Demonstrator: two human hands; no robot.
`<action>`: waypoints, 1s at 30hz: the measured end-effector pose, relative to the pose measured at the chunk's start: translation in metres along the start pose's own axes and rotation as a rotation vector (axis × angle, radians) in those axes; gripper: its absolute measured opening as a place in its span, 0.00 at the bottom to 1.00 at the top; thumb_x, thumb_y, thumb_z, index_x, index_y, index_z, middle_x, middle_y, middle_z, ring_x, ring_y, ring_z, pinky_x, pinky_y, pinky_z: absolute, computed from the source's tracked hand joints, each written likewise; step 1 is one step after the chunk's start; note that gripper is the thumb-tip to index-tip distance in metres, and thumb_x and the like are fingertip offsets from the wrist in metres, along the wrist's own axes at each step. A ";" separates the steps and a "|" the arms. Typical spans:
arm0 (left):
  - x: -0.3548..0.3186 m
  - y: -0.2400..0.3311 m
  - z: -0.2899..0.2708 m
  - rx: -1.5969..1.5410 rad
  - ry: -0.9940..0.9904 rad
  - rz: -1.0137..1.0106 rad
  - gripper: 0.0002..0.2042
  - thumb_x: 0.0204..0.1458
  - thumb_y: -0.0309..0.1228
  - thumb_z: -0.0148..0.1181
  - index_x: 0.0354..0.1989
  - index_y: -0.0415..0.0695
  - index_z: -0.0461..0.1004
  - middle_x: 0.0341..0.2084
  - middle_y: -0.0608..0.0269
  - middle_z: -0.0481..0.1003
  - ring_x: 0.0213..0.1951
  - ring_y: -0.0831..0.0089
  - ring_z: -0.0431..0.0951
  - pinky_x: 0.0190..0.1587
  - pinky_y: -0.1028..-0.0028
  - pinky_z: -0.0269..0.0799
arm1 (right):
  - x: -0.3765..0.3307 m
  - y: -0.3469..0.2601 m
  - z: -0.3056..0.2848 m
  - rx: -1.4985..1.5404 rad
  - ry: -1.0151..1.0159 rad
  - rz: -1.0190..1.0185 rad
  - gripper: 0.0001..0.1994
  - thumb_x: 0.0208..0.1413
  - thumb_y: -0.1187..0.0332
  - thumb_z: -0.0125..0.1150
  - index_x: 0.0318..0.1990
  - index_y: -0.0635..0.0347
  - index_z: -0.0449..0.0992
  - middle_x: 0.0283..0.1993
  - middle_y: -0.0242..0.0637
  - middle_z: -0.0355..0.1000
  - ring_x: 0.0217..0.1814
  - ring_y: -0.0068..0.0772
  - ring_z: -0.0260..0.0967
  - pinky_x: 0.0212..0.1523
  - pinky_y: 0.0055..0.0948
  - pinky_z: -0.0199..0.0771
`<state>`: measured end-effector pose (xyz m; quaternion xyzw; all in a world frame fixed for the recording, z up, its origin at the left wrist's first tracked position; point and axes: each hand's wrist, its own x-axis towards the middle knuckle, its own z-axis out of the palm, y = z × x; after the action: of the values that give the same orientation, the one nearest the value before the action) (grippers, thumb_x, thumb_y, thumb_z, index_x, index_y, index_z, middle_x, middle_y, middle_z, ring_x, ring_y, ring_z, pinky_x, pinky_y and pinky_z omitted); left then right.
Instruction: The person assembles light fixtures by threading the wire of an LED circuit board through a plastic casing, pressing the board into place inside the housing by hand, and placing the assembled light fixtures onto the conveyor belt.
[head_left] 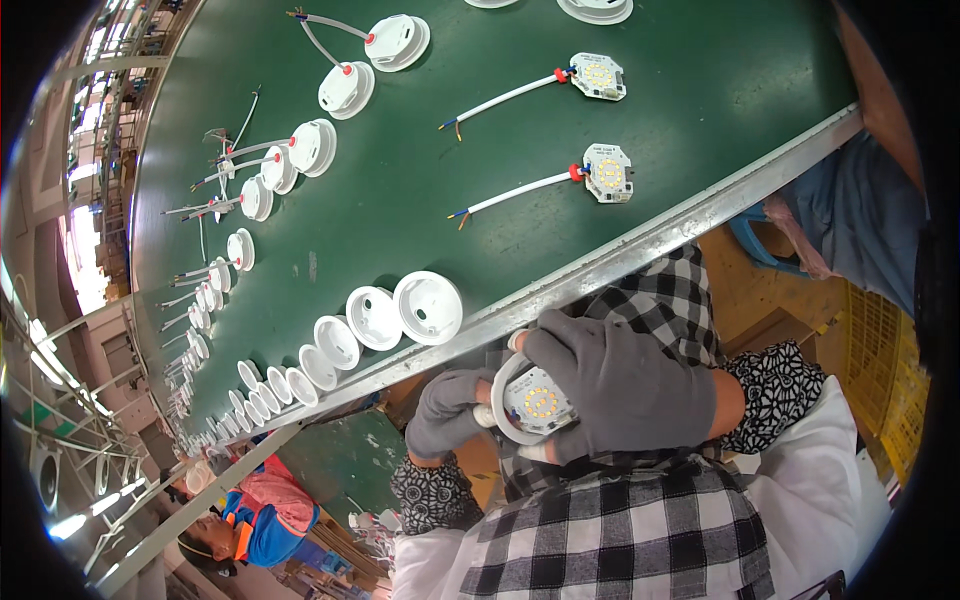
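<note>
Over my lap, just off the bench edge, both hands in grey fingertip-less gloves hold one white round lamp housing [504,427]. An LED circuit board [541,402] with yellow chips sits in its open side, facing up. My left hand [447,412] grips the housing's left rim, fingers closed. From the right, my right hand [632,385] wraps over the housing and the board's edge; its palm hides part of both. On the bench lie two more LED boards, one nearer [608,174] and one farther [598,77], each with a white cable.
A long row of open white housings [428,307] lines the near edge of the green bench [520,250]. Farther over stand several closed lamp units [313,148] with cables. A co-worker [265,510] sits at lower left; another person's blue clothing [850,220] and yellow crates [868,365] are at right.
</note>
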<state>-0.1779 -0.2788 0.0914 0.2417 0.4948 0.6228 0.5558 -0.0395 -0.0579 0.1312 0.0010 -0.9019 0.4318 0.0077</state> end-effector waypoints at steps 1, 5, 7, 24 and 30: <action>0.001 0.002 0.002 -0.002 0.005 0.001 0.08 0.51 0.20 0.60 0.40 0.35 0.74 0.41 0.53 0.77 0.42 0.68 0.77 0.47 0.72 0.71 | -0.002 0.006 0.003 0.082 -0.032 0.002 0.45 0.33 0.42 0.71 0.55 0.65 0.64 0.45 0.42 0.62 0.36 0.38 0.68 0.35 0.34 0.74; 0.007 0.011 0.029 -0.025 0.063 -0.214 0.09 0.48 0.20 0.65 0.38 0.35 0.76 0.34 0.62 0.78 0.39 0.79 0.77 0.44 0.76 0.72 | -0.006 0.041 0.020 0.445 -0.155 -0.006 0.46 0.32 0.43 0.72 0.57 0.64 0.63 0.45 0.42 0.60 0.39 0.39 0.67 0.40 0.32 0.74; 0.004 0.008 0.041 0.180 0.161 -0.333 0.08 0.50 0.21 0.65 0.39 0.36 0.76 0.31 0.65 0.78 0.38 0.83 0.75 0.42 0.78 0.71 | -0.012 0.044 0.012 0.297 -0.208 -0.017 0.43 0.37 0.49 0.72 0.60 0.60 0.60 0.49 0.45 0.57 0.51 0.42 0.62 0.47 0.36 0.71; -0.013 -0.003 0.062 0.295 -0.076 -0.555 0.10 0.60 0.35 0.53 0.44 0.43 0.71 0.29 0.67 0.74 0.31 0.82 0.71 0.35 0.78 0.68 | -0.054 0.058 0.070 0.577 -0.416 0.031 0.38 0.37 0.56 0.75 0.58 0.54 0.65 0.53 0.42 0.58 0.54 0.42 0.66 0.54 0.33 0.70; -0.018 -0.010 0.066 0.350 -0.050 -0.432 0.09 0.60 0.34 0.52 0.41 0.42 0.70 0.27 0.65 0.73 0.30 0.79 0.72 0.34 0.76 0.68 | -0.062 0.059 0.076 0.638 -0.354 0.049 0.37 0.35 0.58 0.77 0.57 0.55 0.67 0.50 0.39 0.60 0.53 0.38 0.64 0.55 0.31 0.67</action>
<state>-0.1126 -0.2737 0.1133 0.2383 0.6211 0.3888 0.6374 0.0211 -0.0808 0.0368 0.0567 -0.7089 0.6846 -0.1597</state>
